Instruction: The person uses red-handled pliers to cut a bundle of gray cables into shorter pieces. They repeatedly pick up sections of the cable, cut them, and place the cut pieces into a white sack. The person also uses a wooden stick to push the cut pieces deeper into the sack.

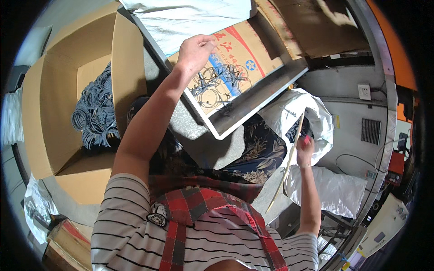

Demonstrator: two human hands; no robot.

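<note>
My left hand (pixel 196 50) is over a printed cardboard sheet (pixel 268 57) in a metal-rimmed tray (pixel 247 108). Its fingers curl together, and whether anything thin is between them cannot be made out. Close below lie several thin dark rubber rings (pixel 210 96) with small dark scraps among them. Away to the right, my right hand (pixel 306 150) is at the mouth of a white plastic bag (pixel 320 111), closed around a small red object (pixel 307 139), too blurred to name. Dark scraps (pixel 293 132) show inside the bag. A thin wooden stick (pixel 288 166) slants past that hand.
An open cardboard box (pixel 62 111) on the left holds piled grey rubber rings (pixel 96 111). White sheeting (pixel 193 20) covers the tray's far part. A filled silvery-white sack (pixel 332 189) lies at right, near a metal machine panel (pixel 352 125) with a wall socket (pixel 364 91).
</note>
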